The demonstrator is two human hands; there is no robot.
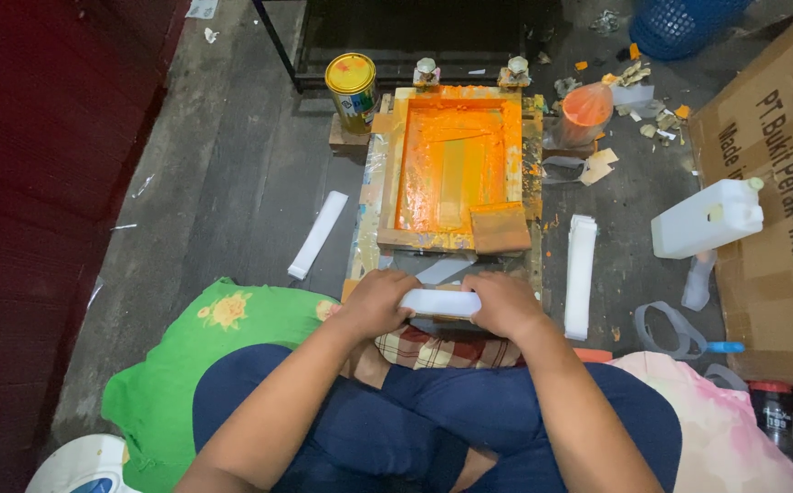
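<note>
From the head camera, looking down past crossed legs in dark blue trousers, both hands meet over a white folded bundle held level just in front of the knees. The left hand is closed around its left end, fingers curled over the top, and the right hand is closed around its right end in the same way, so only the middle of the bundle shows between them. Just beyond the hands stands a wooden printing frame, its screen thick with orange ink, and a squeegee smeared the same orange rests on the frame's near right corner. A tall stack of white pieces lies on the floor to the right of the frame, near the right hand, and a single white strip lies to the left, well apart from the left hand. Farther back a yellow-lidded tin sits beside the frame's far left corner, and an orange-stained cup beside the far right. A white jerrycan (lying against a cardboard box) is off to the right. A green cloth is spread under the left knee.
</note>
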